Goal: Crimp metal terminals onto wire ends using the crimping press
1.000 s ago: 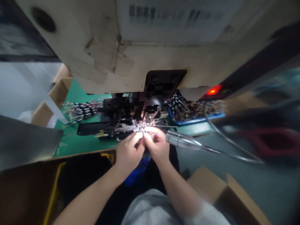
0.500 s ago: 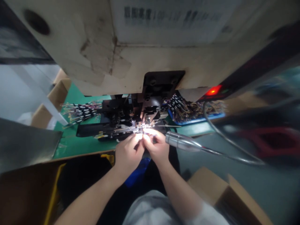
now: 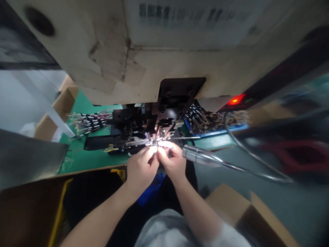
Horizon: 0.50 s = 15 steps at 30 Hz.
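Note:
My left hand (image 3: 141,168) and my right hand (image 3: 172,159) are pressed together at the front of a black crimping mechanism (image 3: 144,128) under a big beige machine housing (image 3: 164,51). Both pinch something thin and brightly lit between the fingertips, right at the tool's working point (image 3: 157,143). What they pinch is too washed out by the light to name. A metal lamp head (image 3: 197,155) on a flexible neck points at that spot from the right.
Bundles of wires lie on the green mat at the left (image 3: 87,121) and in a blue tray (image 3: 213,121) at the right. A red indicator light (image 3: 235,100) glows. Cardboard boxes sit at far left (image 3: 60,106) and near right (image 3: 246,212).
Both hands stay pinched at the working point, with only small finger shifts. The view moved slightly.

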Each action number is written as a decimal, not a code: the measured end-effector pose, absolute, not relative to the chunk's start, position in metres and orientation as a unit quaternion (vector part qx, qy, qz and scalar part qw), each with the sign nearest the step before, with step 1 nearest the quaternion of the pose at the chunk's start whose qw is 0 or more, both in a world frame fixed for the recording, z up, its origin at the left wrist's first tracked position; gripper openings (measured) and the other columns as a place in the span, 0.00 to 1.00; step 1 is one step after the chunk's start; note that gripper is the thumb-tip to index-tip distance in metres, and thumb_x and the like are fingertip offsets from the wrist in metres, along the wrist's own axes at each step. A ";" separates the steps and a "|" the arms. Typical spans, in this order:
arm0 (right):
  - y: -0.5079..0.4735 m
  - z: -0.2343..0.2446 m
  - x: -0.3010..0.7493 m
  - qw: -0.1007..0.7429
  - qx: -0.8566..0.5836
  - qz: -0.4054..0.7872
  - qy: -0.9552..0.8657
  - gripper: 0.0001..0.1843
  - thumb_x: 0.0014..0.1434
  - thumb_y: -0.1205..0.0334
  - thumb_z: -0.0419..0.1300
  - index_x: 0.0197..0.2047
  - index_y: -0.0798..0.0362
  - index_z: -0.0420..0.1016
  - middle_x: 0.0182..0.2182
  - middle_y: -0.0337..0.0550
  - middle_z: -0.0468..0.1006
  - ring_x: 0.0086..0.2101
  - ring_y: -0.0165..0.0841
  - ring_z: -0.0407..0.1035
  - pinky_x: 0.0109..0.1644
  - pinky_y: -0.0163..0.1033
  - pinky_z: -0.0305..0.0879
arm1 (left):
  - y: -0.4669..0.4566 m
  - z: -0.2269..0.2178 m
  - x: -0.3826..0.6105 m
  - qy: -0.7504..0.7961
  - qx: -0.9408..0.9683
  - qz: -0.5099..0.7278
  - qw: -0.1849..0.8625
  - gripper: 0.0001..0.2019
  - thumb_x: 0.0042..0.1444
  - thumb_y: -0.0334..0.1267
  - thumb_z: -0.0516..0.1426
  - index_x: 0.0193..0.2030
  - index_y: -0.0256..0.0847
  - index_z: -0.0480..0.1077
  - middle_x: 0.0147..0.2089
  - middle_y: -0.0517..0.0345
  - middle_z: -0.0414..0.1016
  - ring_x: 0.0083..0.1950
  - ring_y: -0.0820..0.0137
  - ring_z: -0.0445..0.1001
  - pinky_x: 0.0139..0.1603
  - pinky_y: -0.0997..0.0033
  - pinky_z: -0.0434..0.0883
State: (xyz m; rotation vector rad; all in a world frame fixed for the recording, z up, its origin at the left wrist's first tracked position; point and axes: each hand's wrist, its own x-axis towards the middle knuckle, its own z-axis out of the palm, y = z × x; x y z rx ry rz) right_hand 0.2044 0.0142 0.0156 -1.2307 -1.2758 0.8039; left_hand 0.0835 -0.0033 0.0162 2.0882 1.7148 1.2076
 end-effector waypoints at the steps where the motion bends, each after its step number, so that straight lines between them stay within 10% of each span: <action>1: 0.014 0.015 0.205 0.563 -0.523 0.337 -0.544 0.10 0.54 0.60 0.64 0.41 0.51 0.77 0.30 0.40 0.80 0.29 0.33 0.74 0.36 0.39 0.75 | -0.003 0.016 0.083 0.575 0.704 0.407 0.088 0.07 0.59 0.35 0.56 0.41 0.42 0.76 0.42 0.53 0.81 0.40 0.66 0.79 0.41 0.72 0.74; 15: 0.017 0.012 0.212 0.576 -0.496 0.297 -0.578 0.09 0.57 0.65 0.62 0.41 0.49 0.80 0.37 0.41 0.83 0.39 0.37 0.78 0.49 0.45 0.75 | -0.001 0.023 0.087 0.550 0.728 0.406 0.057 0.07 0.60 0.34 0.57 0.42 0.42 0.76 0.41 0.56 0.82 0.38 0.67 0.80 0.41 0.72 0.73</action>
